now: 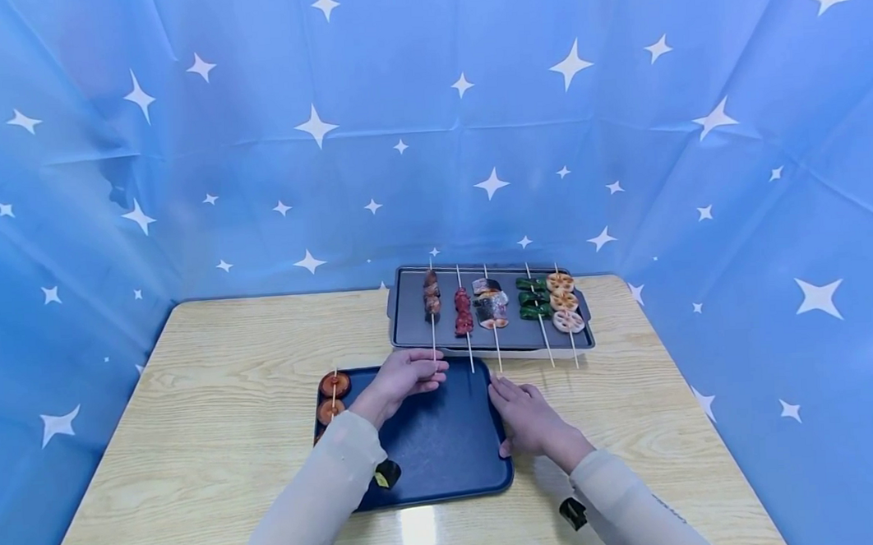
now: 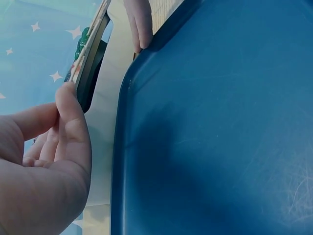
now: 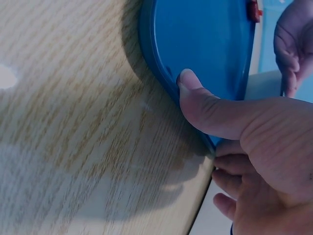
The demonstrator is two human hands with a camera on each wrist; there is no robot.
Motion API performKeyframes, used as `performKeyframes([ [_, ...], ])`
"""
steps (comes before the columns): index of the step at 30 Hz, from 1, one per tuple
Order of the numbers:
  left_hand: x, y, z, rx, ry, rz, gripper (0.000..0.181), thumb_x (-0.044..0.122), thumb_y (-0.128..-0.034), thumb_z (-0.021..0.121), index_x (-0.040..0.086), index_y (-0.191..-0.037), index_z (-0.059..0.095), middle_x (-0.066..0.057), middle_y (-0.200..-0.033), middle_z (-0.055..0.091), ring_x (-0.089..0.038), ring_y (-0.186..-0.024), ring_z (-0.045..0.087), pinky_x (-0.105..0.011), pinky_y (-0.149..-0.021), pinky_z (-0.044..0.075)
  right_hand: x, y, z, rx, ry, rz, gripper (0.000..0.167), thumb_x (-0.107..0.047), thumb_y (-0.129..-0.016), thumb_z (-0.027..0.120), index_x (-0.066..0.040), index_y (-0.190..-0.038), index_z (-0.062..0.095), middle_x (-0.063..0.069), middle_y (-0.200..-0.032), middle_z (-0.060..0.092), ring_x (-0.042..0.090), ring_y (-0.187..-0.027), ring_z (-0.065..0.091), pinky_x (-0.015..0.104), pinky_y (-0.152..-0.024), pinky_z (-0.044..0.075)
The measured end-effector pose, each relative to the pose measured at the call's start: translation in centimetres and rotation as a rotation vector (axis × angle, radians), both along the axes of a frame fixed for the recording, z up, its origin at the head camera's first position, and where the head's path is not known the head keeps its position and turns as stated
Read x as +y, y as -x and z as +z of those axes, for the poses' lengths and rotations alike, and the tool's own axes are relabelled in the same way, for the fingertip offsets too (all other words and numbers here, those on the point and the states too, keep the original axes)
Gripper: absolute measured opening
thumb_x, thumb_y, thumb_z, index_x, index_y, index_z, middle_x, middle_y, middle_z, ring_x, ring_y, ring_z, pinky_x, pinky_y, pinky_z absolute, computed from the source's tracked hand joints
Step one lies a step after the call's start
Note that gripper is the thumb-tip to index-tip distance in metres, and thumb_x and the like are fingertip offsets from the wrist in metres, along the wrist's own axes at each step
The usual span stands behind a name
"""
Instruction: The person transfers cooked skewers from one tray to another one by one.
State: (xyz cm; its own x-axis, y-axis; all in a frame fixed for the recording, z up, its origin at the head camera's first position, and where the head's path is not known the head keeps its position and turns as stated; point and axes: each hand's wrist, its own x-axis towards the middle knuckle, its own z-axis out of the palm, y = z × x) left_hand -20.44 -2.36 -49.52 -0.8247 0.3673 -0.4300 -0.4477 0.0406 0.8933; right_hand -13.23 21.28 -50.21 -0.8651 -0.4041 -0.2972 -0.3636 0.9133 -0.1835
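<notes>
My left hand (image 1: 405, 376) pinches the lower stick of a brown meat skewer (image 1: 432, 297), the leftmost one on the grill plate (image 1: 447, 264). In the left wrist view a thin stick meets the fingertips of the left hand (image 2: 54, 156). Below lies a dark blue tray (image 1: 445, 445), with brown round-slice skewered food (image 1: 332, 410) along its left side, partly hidden by my sleeve. My right hand (image 1: 527, 420) grips the tray's right edge near its far corner. In the right wrist view its thumb (image 3: 215, 112) rests over the rim of the tray (image 3: 205, 44).
Further skewers lie on the plate: red meat (image 1: 464, 312), fish pieces (image 1: 491, 304), green vegetable (image 1: 532, 299) and lotus root slices (image 1: 564, 301). The wooden table (image 1: 213, 399) ends at a blue star-patterned curtain (image 1: 402, 184) behind and on both sides.
</notes>
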Motion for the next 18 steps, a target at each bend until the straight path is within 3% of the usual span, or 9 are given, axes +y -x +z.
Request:
performKeyframes([
  [18,-1.1,-1.0,2.0,0.07,0.006,0.006,0.037,0.015,-0.0981,0.057,0.008,-0.134,0.057,-0.013,-0.124,0.068,-0.014,-0.096,0.071,-0.027,-0.08,0.06,-0.1,0.0,0.3,-0.009,0.006,-0.003,0.098,-0.03,-0.068,0.087,0.005,-0.146,0.038,0.021,-0.157,0.031,0.034,-0.148,0.027,0.054,-0.116,0.027],
])
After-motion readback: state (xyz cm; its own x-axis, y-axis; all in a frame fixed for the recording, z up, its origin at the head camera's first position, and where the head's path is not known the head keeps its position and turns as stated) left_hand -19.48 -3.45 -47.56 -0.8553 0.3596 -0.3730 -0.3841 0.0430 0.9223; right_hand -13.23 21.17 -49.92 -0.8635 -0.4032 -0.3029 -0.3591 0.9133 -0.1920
